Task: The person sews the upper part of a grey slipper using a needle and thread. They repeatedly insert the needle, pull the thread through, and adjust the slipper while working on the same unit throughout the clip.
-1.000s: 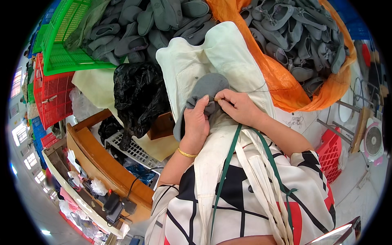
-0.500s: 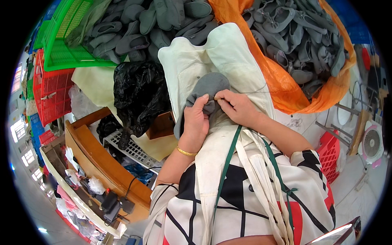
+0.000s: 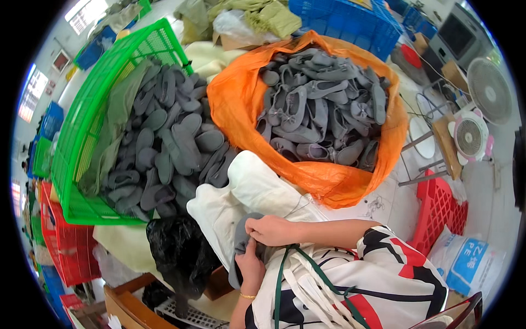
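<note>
Handwork on a grey, round-toed fabric slipper [image 3: 240, 229], held over the knees, which are draped in thick off-white cloth [image 3: 257, 170]. The left hand [image 3: 250, 267], with a thin gold-coloured bracelet [image 3: 247, 296] at its wrist, is curled closed around the slipper's near edge, the thumb raised along the upper. The right hand [image 3: 271, 230] bends over the slipper, its fingertips drawn in close to the left thumb; whether they pinch the fabric or some small tool cannot be told.

The chief hazard is judged to lie where the fingers meet: should a sharp point be in use there, a slip could prick the left thumb. A loosened left grip could let the soft upper twist, setting any work askew. The sloping drape offers little support, so a released slipper might slide toward the crumpled black plastic bag [image 3: 178, 249] near the left knee. Beyond the knees, the heaped grey slippers [image 3: 323, 104] in the orange woven-plastic sack [image 3: 350, 186] look much alike; a piece dropped among them, or into the green plastic lattice basket [image 3: 64, 181], could be mistaken for its neighbours.
</note>
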### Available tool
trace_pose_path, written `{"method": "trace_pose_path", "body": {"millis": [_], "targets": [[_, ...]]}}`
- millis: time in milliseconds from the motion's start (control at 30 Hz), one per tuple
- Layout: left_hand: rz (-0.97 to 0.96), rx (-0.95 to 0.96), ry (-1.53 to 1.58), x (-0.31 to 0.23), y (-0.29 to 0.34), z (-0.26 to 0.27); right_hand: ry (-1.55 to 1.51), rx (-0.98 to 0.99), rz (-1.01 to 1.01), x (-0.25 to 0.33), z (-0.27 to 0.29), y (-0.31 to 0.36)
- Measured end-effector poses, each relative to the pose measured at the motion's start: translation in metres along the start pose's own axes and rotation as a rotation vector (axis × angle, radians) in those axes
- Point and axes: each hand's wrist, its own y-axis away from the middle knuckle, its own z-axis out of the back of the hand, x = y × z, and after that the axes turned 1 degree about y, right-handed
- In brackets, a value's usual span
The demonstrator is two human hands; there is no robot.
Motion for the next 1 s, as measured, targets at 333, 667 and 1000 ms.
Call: {"method": "trace_pose_path", "body": {"millis": [333,667,1000], "targets": [[-0.182,0.129,-0.489,-0.011,0.015,0.000,0.195,-0.111,0.259,-0.017,-0.019,0.016],[-0.265,0.434,-0.741,-0.050,-0.030,0.007,-1.048,-0.088,-0.008,-0.005,0.012,0.027],[-0.095,1.158,-1.613,-0.085,-0.085,-0.023,-1.434,-0.128,-0.217,-0.064,-0.024,0.021]]}}
